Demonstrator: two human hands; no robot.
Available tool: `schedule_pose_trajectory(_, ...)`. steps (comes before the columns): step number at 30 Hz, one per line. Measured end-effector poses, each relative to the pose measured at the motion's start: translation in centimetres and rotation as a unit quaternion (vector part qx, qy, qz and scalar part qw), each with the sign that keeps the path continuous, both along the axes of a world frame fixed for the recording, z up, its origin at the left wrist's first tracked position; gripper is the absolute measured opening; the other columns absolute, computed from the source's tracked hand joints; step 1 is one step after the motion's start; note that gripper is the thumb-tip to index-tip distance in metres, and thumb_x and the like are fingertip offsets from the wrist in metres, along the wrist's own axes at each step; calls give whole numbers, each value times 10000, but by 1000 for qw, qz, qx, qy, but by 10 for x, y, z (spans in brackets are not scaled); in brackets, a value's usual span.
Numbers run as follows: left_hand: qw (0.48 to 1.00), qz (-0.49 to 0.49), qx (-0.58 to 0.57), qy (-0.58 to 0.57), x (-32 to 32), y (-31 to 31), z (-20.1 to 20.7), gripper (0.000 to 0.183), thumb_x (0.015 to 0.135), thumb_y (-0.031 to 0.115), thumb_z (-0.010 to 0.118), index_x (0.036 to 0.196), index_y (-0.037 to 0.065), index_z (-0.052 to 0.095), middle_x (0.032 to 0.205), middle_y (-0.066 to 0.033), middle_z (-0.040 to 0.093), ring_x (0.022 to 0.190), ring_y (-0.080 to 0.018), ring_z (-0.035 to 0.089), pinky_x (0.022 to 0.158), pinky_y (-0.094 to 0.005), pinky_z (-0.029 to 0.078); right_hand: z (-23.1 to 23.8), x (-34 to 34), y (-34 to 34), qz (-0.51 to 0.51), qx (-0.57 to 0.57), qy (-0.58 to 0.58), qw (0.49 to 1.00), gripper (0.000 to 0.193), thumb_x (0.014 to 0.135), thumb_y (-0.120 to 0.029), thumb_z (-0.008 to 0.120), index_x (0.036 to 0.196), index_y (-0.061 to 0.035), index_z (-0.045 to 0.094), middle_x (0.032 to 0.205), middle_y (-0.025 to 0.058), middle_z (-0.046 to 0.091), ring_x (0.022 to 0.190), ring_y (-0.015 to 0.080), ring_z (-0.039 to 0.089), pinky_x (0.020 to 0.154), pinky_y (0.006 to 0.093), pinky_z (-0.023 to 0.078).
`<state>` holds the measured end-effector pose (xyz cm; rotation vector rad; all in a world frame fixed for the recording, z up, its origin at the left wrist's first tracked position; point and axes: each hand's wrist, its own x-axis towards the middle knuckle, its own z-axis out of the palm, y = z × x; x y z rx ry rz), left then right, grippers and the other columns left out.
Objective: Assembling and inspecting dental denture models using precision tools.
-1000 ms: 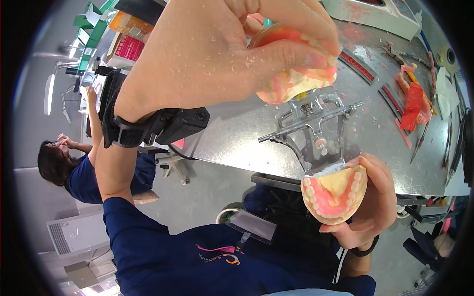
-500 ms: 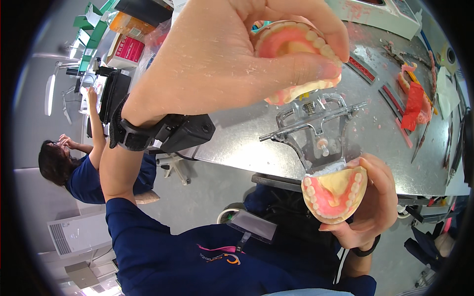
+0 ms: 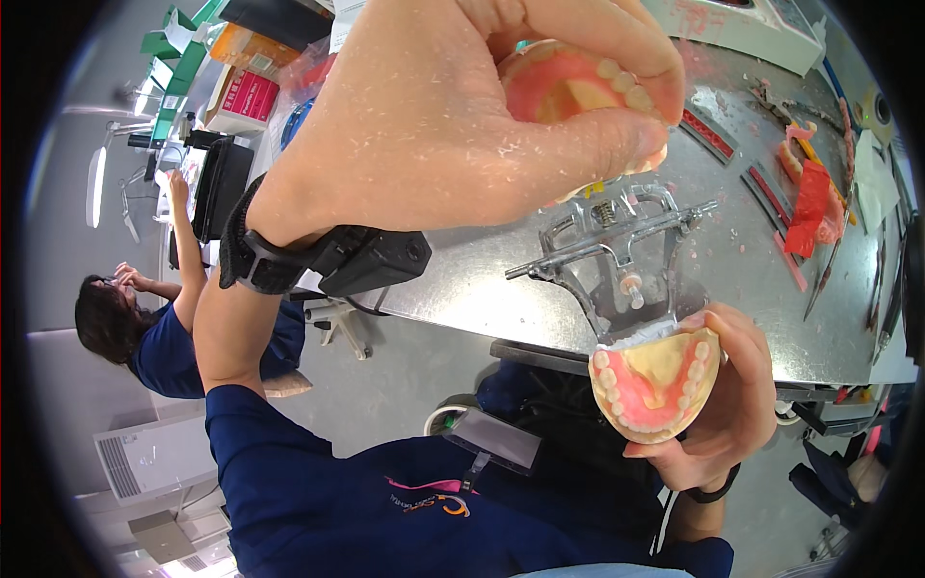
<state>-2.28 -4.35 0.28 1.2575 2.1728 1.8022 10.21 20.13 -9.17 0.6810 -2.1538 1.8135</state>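
Note:
My left hand (image 3: 434, 125) fills the upper middle of the view, fingers closed around a pink denture with pale teeth (image 3: 568, 91); the thumb and forefinger cover most of its rim. A black strap and device (image 3: 328, 260) sit on that wrist. Lower right, my right hand (image 3: 732, 405) cups a second pink denture (image 3: 655, 385) with its tooth arch facing me. This denture sits at the lower end of a metal articulator frame (image 3: 617, 250), which reaches up between the two hands. The two dentures are apart.
A grey metal bench (image 3: 752, 289) runs behind the hands, with red wax sheets (image 3: 809, 202) and thin hand tools (image 3: 877, 279) at its right side. Another person in a dark blue top (image 3: 145, 337) sits at the far left. Boxes (image 3: 246, 96) stand at the upper left.
My left hand has turned the upper denture, so its pink inside and teeth now face me, and lifted it slightly. My right hand and its denture stay put.

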Motion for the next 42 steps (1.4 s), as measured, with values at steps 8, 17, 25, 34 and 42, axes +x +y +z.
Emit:
schedule_pose_trajectory(8, 995, 0, -96, 9, 2, -9, 17, 242, 805, -17, 735, 1042, -45, 697, 976, -154, 698, 882, -176, 658, 778, -276, 524, -1, 1, 0, 3, -11, 3, 1000, 848, 509, -361, 953, 1150, 77, 612, 1015, 201, 644, 923, 327, 643, 836, 414, 509)
schedule_pose_trajectory(17, 989, 8, -109, -98, 48, -22, 13, 1412, 367, 447, 1013, 1474, -11, 265, 1269, -123, 555, 1023, -156, 601, 717, -246, 459, 9, -10, 6, 33, 21, 45, 998, 836, 578, -308, 930, 1209, 111, 577, 1108, 221, 608, 995, 308, 616, 870, 401, 489)
schedule_pose_trajectory(25, 969, 97, -158, 165, 77, 4, -11, 1303, 433, 301, 1019, 1442, 37, 236, 1382, -291, 415, 1197, -328, 558, 993, -414, 480, 37, -18, -21, -41, 41, 129, 990, 846, 568, -283, 940, 1219, 123, 582, 1156, 191, 628, 1043, 295, 620, 920, 388, 472)
schedule_pose_trajectory(34, 914, 211, 9, 347, 78, 31, -41, 742, 579, 266, 919, 1214, 36, 612, 1250, -251, 574, 1122, -380, 574, 902, -430, 505, 42, -11, -28, -69, 26, 155, 985, 844, 568, -276, 940, 1233, 105, 586, 1159, 182, 629, 1039, 278, 626, 908, 365, 483)
schedule_pose_trajectory(42, 859, 238, -139, 431, 88, 33, -26, 769, 692, 246, 896, 1268, 24, 437, 1244, -378, 534, 1112, -411, 619, 953, -459, 516, 42, -6, -22, -67, 27, 158, 985, 857, 576, -281, 941, 1246, 109, 576, 1185, 190, 625, 1063, 292, 625, 928, 374, 485)
